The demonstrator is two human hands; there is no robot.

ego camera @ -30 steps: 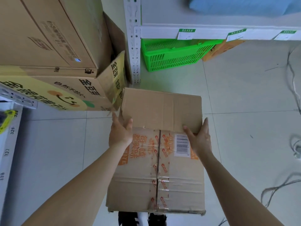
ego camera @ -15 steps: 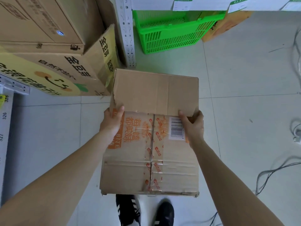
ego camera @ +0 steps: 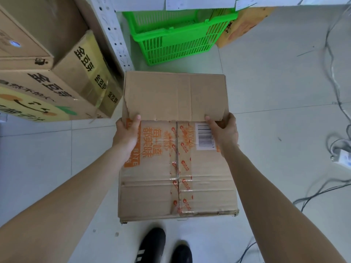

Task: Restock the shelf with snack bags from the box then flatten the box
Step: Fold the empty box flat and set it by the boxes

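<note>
The box [ego camera: 176, 168] is held up in front of the person, over the floor [ego camera: 275, 111], with its taped face turned up toward the camera. Clear tape [ego camera: 177, 179] with orange marks runs down the middle seam, orange print sits on the left half, and a barcode label [ego camera: 205, 136] is stuck near the far right corner. A plain flap [ego camera: 174, 95] stands out from the far edge, its near corners torn and ragged.

The left hand [ego camera: 126, 132] grips the far left corner: its thumb lies over the top at the base of the flap, and the other fingers are hidden behind the side. The right hand [ego camera: 223, 130] grips the far right corner beside the label, one digit pressed on top and the rest curled round the edge.

Two black shoes [ego camera: 152, 243] show just below the near edge. To the left, printed cartons [ego camera: 47, 82] are stacked against a perforated white shelf post [ego camera: 114, 35]. Beyond the flap, a green basket [ego camera: 176, 38] sits on the floor under the shelf, with a yellow carton [ego camera: 243, 25] just to its right. Cables [ego camera: 332, 63] trail along the right side near a power strip [ego camera: 341, 158].
</note>
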